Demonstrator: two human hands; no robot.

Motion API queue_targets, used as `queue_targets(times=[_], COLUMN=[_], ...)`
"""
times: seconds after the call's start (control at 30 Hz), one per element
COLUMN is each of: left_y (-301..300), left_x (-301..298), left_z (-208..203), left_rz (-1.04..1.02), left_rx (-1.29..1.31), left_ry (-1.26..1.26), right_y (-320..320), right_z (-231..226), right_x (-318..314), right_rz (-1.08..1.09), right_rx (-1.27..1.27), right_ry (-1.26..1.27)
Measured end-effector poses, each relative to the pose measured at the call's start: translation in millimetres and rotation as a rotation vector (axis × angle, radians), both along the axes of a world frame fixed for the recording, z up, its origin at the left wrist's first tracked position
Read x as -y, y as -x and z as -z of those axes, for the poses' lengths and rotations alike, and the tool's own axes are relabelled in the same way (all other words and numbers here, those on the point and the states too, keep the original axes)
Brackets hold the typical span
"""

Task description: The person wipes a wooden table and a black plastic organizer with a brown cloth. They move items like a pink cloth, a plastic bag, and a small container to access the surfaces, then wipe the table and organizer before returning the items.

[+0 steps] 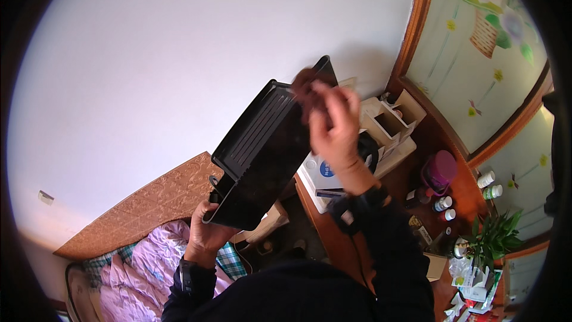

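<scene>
Raised in front of me is a long black plastic rack or tray (271, 152) with raised rims and a row of parallel slots along one side; its exact kind is unclear. My left hand (208, 229) grips its lower end, with the thumb over the rim. At the upper end, my right hand (336, 122) is closed on a dark brown cloth (308, 89), which lies against the black surface. Motion blurs the fingers and the cloth. The tray is tilted, its upper end leaning to the right.
Below my right arm stands a brown wooden desk (316, 220) with a white organizer (390, 122), a purple container (441, 170), several small bottles (442, 204) and a green plant (494, 235). A bed with pink bedding (146, 259) lies at lower left. A pale wall (179, 53) rises behind.
</scene>
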State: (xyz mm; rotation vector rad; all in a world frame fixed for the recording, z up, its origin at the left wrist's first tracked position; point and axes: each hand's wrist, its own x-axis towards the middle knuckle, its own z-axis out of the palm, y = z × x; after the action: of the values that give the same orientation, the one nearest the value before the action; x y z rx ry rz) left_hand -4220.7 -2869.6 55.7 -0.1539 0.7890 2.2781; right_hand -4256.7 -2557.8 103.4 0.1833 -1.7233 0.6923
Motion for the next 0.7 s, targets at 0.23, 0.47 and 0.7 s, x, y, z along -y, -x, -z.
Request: queue_targets(times=[0.23, 0.47, 0.7], left_y=[0.7, 12.5, 16.7], left_x=[9.5, -15.3, -11.8], left_z=[6.7, 1.4, 7.1], left_rz=[-0.019, -0.067, 0.01], left_rx=[-0.006, -0.108, -0.073], left_ry=[-0.034, -0.077, -0.145], right_y=[25.2, -22.0, -59.3], right_z=[-14.0, 26.3, 33.0], right_x=[-50.6, 55.9, 109.3], right_rz=[-0.174, -0.384, -0.61], right_rx=[0.296, 0.385, 0.286], right_ry=[0.376, 0.357, -0.214])
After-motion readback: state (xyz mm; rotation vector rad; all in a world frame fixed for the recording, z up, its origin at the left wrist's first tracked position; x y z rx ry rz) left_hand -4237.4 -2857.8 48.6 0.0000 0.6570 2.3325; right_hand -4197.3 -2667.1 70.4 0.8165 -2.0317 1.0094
